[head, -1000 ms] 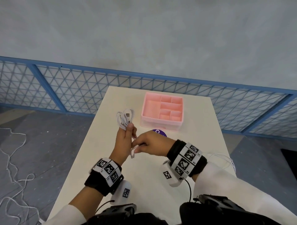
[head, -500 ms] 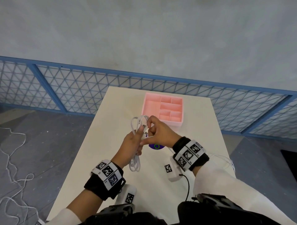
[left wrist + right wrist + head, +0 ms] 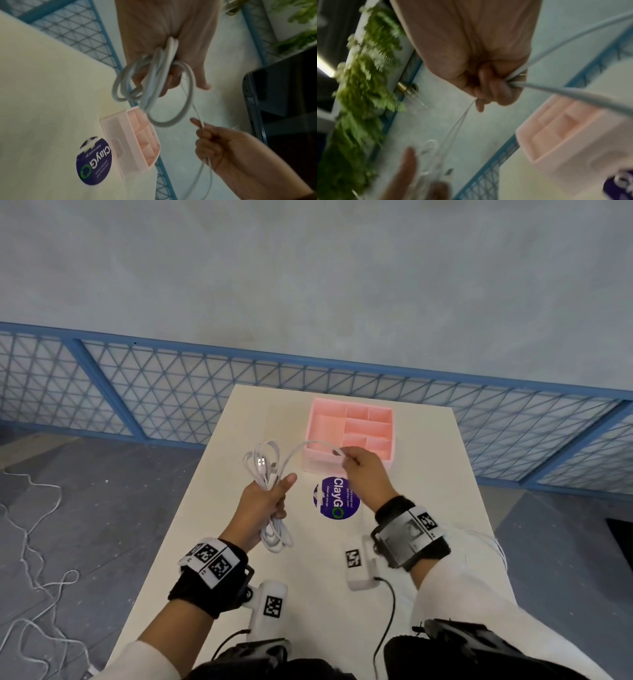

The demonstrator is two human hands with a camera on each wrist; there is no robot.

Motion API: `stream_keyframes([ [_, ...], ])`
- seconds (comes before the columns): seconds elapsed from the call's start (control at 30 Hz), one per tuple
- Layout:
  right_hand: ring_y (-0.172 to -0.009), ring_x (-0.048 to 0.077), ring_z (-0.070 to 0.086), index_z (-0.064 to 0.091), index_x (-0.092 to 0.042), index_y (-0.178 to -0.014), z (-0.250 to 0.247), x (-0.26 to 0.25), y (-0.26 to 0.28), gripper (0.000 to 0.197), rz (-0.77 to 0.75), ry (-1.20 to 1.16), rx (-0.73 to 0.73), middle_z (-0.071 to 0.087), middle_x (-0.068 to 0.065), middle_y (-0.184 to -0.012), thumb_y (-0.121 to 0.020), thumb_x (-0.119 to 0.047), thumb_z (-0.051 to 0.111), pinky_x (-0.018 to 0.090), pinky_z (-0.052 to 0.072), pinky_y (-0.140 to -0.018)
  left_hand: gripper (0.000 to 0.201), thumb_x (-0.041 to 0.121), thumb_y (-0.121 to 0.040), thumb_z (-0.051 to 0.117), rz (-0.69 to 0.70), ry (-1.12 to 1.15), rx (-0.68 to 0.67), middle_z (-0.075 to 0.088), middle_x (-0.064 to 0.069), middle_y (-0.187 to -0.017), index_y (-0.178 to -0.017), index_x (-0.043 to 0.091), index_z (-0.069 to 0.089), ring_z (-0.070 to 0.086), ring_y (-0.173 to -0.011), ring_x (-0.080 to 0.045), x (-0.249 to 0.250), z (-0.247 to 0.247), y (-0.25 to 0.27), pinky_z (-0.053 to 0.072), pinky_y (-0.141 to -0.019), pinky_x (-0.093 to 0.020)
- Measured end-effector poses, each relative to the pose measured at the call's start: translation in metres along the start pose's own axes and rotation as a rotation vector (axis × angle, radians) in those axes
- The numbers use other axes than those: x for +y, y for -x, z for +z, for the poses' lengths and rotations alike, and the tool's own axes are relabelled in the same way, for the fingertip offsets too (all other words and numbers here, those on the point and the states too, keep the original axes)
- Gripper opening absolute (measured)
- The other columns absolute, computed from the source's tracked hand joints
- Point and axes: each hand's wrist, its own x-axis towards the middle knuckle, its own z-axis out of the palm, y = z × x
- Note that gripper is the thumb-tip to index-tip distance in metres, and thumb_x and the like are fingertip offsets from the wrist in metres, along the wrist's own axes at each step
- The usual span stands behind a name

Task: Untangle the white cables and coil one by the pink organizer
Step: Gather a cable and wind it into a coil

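Observation:
My left hand (image 3: pixel 272 496) grips a bundle of white cable loops (image 3: pixel 263 463) above the table's middle. Loops stick out above the fist and hang below it, and a USB plug shows among the upper ones. One strand arcs right to my right hand (image 3: pixel 352 465), which pinches the cable near its end, just in front of the pink organizer (image 3: pixel 320 424). In the left wrist view the loops (image 3: pixel 154 83) dangle from my left hand (image 3: pixel 164 40) while my right hand (image 3: pixel 223 146) holds the thin strand. In the right wrist view my right hand (image 3: pixel 484 83) curls round the cable (image 3: pixel 573 93) near the organizer (image 3: pixel 573 129).
A round purple sticker (image 3: pixel 336 498) lies on the white table (image 3: pixel 212 542) in front of the organizer. A blue mesh fence (image 3: pixel 171 392) runs behind the table. Loose white cable (image 3: pixel 34 559) lies on the floor at the left, and more white cable (image 3: pixel 496 546) at the table's right edge.
My right hand has moved right, away from my left hand, drawing one strand out of the bundle toward the organizer. My left hand keeps its grip on the loops.

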Motion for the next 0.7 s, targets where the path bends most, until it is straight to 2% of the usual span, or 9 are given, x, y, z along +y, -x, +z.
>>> stream_keyframes([
  [0.1, -0.059, -0.006, 0.040, 0.058, -0.009, -0.123, 0.028, -0.006, 0.021, 0.032, -0.146, -0.067, 0.014, 0.043, -0.016, -0.065, -0.094, -0.006, 0.042, 0.017, 0.035, -0.062, 0.036, 0.042, -0.083, 0.061, -0.014, 0.098, 0.035, 0.032, 0.009, -0.043, -0.068, 0.018, 0.039, 0.026, -0.040, -0.007, -0.002, 0.008, -0.001, 0.027, -0.041, -0.020],
  [0.2, -0.069, 0.003, 0.044, 0.053, -0.028, -0.128, 0.048, -0.008, 0.042, 0.035, -0.305, 0.049, -0.079, 0.041, -0.008, -0.072, -0.095, -0.017, 0.045, 0.015, 0.036, -0.070, 0.051, 0.060, -0.070, 0.057, 0.005, 0.125, 0.000, 0.027, 0.006, -0.047, -0.081, 0.012, 0.044, 0.025, -0.043, -0.009, -0.002, 0.014, -0.001, 0.027, -0.042, -0.020],
  [0.27, -0.070, 0.009, 0.043, 0.052, -0.036, -0.126, 0.054, -0.004, 0.043, 0.035, -0.292, 0.120, -0.104, 0.036, -0.004, -0.078, -0.096, -0.021, 0.043, 0.015, 0.037, -0.067, 0.058, 0.066, -0.067, 0.053, 0.008, 0.129, -0.033, 0.025, 0.001, -0.052, -0.082, 0.011, 0.047, 0.026, -0.047, -0.012, -0.004, 0.018, 0.002, 0.028, -0.042, -0.020],
  [0.33, -0.072, 0.018, 0.049, 0.062, -0.026, -0.112, 0.058, -0.003, 0.043, 0.030, -0.276, 0.217, -0.133, 0.036, 0.003, -0.088, -0.094, -0.017, 0.040, 0.028, 0.046, -0.068, 0.060, 0.069, -0.066, 0.052, 0.006, 0.124, -0.045, 0.033, -0.003, -0.057, -0.078, 0.009, 0.051, 0.033, -0.048, -0.014, -0.008, 0.020, 0.002, 0.032, -0.040, -0.019],
  [0.4, -0.075, 0.030, 0.055, 0.059, -0.013, -0.102, 0.061, -0.002, 0.045, 0.027, -0.329, 0.261, -0.177, 0.037, 0.010, -0.096, -0.087, -0.009, 0.038, 0.042, 0.052, -0.069, 0.056, 0.070, -0.065, 0.053, -0.009, 0.113, -0.037, 0.038, -0.005, -0.055, -0.069, 0.014, 0.051, 0.039, -0.045, -0.012, -0.009, 0.021, 0.002, 0.035, -0.040, -0.019],
  [0.47, -0.079, 0.020, 0.057, 0.057, -0.009, -0.111, 0.058, -0.002, 0.048, 0.035, -0.383, 0.203, -0.233, 0.038, 0.009, -0.097, -0.084, 0.001, 0.038, 0.038, 0.053, -0.077, 0.057, 0.074, -0.063, 0.056, -0.022, 0.140, -0.064, 0.036, 0.000, -0.048, -0.061, 0.018, 0.045, 0.038, -0.044, -0.013, -0.009, 0.020, 0.001, 0.035, -0.044, -0.021],
  [0.53, -0.075, -0.001, 0.052, 0.051, -0.012, -0.126, 0.054, 0.002, 0.048, 0.045, -0.354, 0.044, -0.210, 0.041, -0.001, -0.091, -0.086, 0.006, 0.042, 0.019, 0.047, -0.080, 0.057, 0.072, -0.067, 0.056, -0.033, 0.166, -0.067, 0.034, 0.001, -0.043, -0.065, 0.015, 0.047, 0.038, -0.042, -0.013, -0.006, 0.018, 0.000, 0.036, -0.047, -0.023],
  [0.63, -0.063, 0.011, 0.051, 0.046, -0.029, -0.124, 0.048, 0.008, 0.045, 0.048, -0.217, -0.160, -0.109, 0.050, -0.007, -0.085, -0.086, -0.001, 0.055, 0.021, 0.044, -0.068, 0.050, 0.058, -0.081, 0.050, -0.018, 0.184, -0.045, 0.048, -0.001, -0.051, -0.079, 0.008, 0.057, 0.047, -0.043, -0.013, -0.006, 0.015, -0.003, 0.043, -0.048, -0.022],
  [0.7, -0.063, 0.008, 0.051, 0.058, -0.025, -0.112, 0.041, 0.014, 0.040, 0.031, -0.219, -0.034, -0.129, 0.055, -0.011, -0.080, -0.086, -0.009, 0.059, 0.022, 0.042, -0.068, 0.047, 0.051, -0.084, 0.050, 0.007, 0.210, -0.079, 0.067, -0.007, -0.076, -0.090, 0.006, 0.062, 0.064, -0.061, -0.015, -0.005, 0.011, -0.006, 0.052, -0.060, -0.026],
])
